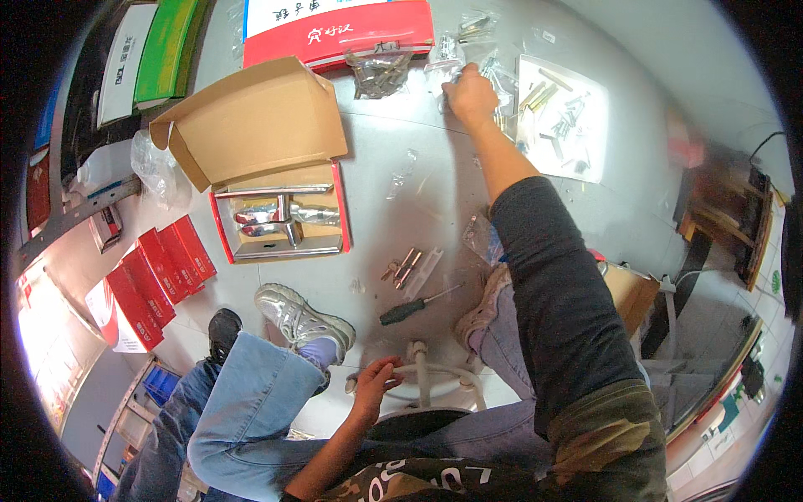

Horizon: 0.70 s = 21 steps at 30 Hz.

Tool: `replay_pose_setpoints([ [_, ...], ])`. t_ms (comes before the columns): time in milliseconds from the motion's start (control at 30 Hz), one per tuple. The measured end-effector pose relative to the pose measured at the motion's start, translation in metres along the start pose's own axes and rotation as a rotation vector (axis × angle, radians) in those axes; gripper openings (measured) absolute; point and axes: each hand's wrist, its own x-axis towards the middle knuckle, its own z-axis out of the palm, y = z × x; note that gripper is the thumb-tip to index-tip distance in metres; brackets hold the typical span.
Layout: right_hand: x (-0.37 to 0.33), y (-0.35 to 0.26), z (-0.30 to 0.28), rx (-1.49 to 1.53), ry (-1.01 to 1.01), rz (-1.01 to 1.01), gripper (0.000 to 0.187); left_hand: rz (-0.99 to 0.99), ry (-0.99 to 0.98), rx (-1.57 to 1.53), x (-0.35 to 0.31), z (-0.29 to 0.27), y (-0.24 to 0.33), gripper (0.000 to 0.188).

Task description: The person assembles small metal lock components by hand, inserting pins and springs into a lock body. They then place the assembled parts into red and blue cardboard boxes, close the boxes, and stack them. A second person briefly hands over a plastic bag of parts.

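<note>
My right hand (473,94) reaches far forward with its fingers curled down on a clear plastic bag (446,55) of small hardware. Beside it lie another clear bag (497,79) with metal parts and a bag of darker metal pieces (381,74). To its right is a white sheet (590,134) strewn with screws and small metal rods. My left hand (374,386) hangs over my lap near a pale stool base (421,368), fingers loosely apart and empty. A screwdriver (406,314) with a dark green handle and a lock cylinder (407,268) lie on the floor between my feet.
An open cardboard box (251,117) at left holds chrome door handles (288,219). Red boxes (155,276) stand farther left. A red and white box (335,33) and a green box (170,50) lie at the back. Another person's leg (171,418) is beside mine.
</note>
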Motion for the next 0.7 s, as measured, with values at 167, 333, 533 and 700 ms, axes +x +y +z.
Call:
replay_pose_setpoints([
  [167,-0.045,-0.003,0.008,0.107,-0.042,-0.074,0.029,0.029,-0.009,-0.011,-0.003,0.002,-0.002,0.032],
  [333,-0.126,-0.005,0.004,0.397,-0.286,-0.268,0.028,0.075,0.001,-0.036,-0.009,0.005,0.008,0.029],
  [533,-0.237,-0.017,-0.068,0.252,-0.783,-0.963,0.031,0.906,0.406,0.222,-0.033,0.005,0.062,0.053],
  [700,-0.309,-0.009,-0.153,0.236,-0.906,-0.903,0.028,0.735,0.097,0.483,-0.075,0.006,0.101,0.033],
])
